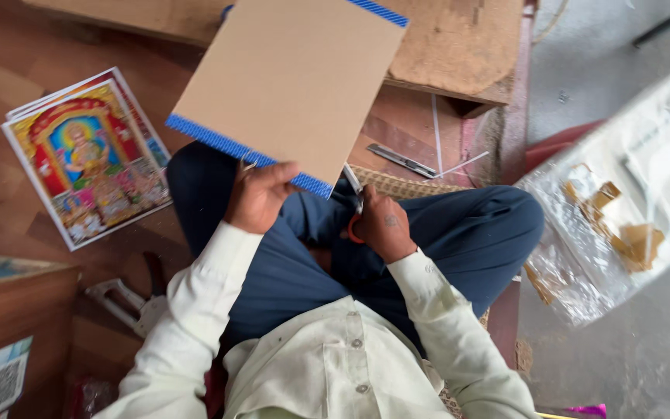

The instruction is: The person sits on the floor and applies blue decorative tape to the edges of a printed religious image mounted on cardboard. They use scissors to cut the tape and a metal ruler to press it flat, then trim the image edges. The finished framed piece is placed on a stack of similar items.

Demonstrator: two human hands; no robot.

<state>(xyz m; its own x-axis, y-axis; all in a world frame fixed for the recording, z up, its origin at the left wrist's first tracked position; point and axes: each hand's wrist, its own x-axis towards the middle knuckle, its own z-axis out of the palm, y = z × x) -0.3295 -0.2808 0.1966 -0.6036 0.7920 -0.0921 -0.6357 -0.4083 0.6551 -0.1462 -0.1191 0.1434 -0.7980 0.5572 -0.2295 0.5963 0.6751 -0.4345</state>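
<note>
Left hand [257, 194] pinches near edge of brown cardboard sheet [288, 85], thumb on top over blue tape border [246, 155], sheet tilted up over lap, likely to steady edge for cutting. Right hand [381, 225] curled around orange-handled scissors [354, 203], blades at sheet's near corner beside tape. Person sits cross-legged, dark blue trousers, pale shirt. Wooden floor [9, 62] around; stack of colourful religious prints [91, 155] lies left, well apart. Metal strip [401, 161] beyond knee. Plastic-wrapped bundle [630, 194] right, on grey concrete
</note>
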